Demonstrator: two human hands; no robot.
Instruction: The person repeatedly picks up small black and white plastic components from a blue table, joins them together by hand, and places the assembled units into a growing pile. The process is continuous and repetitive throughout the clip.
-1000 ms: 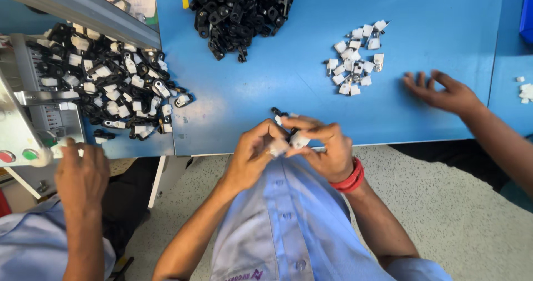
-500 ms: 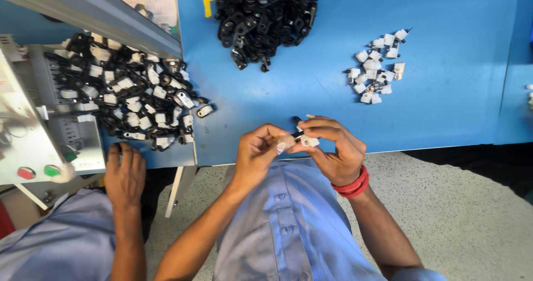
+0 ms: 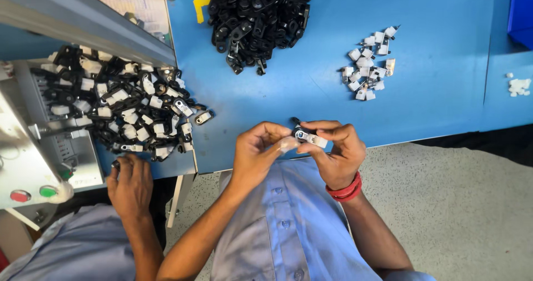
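My left hand point(image 3: 256, 154) and my right hand point(image 3: 335, 150) meet over the near edge of the blue table point(image 3: 433, 86). Between the fingertips of both sits a small black clip with a white insert point(image 3: 305, 137). The left fingers pinch the white end, and the right fingers hold the black body. A red band circles my right wrist. A small heap of white plastic inserts point(image 3: 368, 70) lies to the right, beyond my hands. A large pile of black clips point(image 3: 256, 15) lies at the far middle.
A heap of assembled black-and-white clips point(image 3: 123, 110) covers the table's left part. A co-worker's hand point(image 3: 129, 182) rests at its near edge, beside a grey control box with a red and a green button point(image 3: 30, 164). A blue bin point(image 3: 522, 11) stands far right.
The view has shifted, so the table sits more to the right. A co-worker's hand at the right edge has left the view. My hands stay together on the clip.
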